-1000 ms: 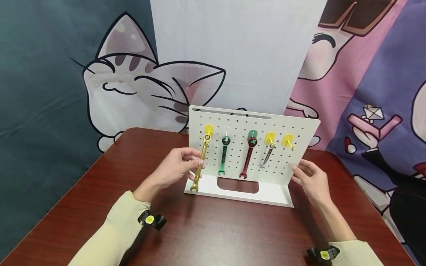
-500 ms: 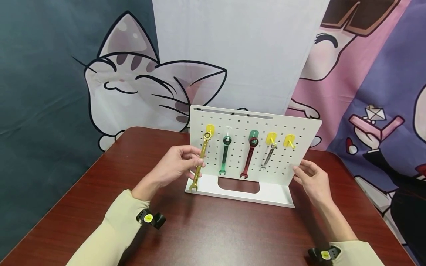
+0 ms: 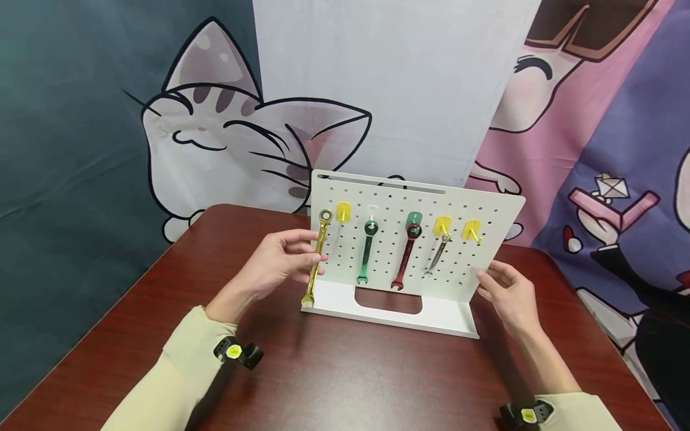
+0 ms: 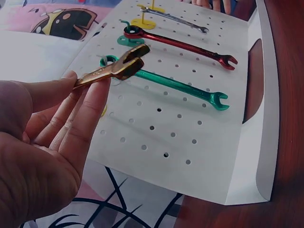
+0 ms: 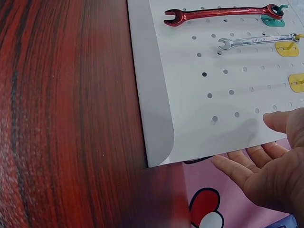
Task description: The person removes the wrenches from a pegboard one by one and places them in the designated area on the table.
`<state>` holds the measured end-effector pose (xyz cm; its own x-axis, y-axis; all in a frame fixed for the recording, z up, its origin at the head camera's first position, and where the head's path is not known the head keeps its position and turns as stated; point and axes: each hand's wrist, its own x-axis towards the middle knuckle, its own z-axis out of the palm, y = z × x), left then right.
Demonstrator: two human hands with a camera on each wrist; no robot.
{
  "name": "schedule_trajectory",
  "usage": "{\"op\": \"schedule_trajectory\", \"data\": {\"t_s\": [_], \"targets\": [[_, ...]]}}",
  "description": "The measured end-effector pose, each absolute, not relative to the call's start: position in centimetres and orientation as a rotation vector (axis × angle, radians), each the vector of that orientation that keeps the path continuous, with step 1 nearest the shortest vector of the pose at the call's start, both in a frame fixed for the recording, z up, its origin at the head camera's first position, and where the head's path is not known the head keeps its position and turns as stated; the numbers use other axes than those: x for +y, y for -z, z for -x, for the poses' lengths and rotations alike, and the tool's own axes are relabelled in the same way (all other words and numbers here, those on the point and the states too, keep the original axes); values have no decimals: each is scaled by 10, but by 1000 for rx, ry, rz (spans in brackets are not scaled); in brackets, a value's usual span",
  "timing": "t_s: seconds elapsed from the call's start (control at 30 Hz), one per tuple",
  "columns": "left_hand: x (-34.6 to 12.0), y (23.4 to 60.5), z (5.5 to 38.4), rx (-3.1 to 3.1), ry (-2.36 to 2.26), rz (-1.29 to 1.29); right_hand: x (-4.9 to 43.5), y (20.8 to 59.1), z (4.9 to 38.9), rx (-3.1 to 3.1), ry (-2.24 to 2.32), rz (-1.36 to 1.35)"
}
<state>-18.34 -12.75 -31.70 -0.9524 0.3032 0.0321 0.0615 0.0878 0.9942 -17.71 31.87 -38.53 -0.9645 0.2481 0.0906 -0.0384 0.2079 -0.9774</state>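
Observation:
My left hand pinches a gold combination wrench between thumb and fingers, ring end up, just left of the leftmost yellow hook. In the left wrist view the wrench's open-end jaw points toward the camera. The white pegboard stands upright on its base lip. On its hooks hang a green wrench, a red wrench and a small silver wrench. My right hand holds the board's right edge, with the thumb at the front face and the fingers at the edge.
A bare yellow hook is at the far right of the board. The board rests on a dark red wooden table. A cartoon-print cloth hangs behind the table.
The gold wrench has come away from the leftmost yellow hook and moved left with my left hand. The right hand stays at the board's edge. The head view has shifted slightly.

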Motion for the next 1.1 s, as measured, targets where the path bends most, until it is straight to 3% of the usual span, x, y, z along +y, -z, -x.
{"op": "schedule_trajectory", "data": {"t_s": [1.1], "targets": [[-193,348,185,2221,-1899,-244,319,382,177,-2270,-1854,227]]}}
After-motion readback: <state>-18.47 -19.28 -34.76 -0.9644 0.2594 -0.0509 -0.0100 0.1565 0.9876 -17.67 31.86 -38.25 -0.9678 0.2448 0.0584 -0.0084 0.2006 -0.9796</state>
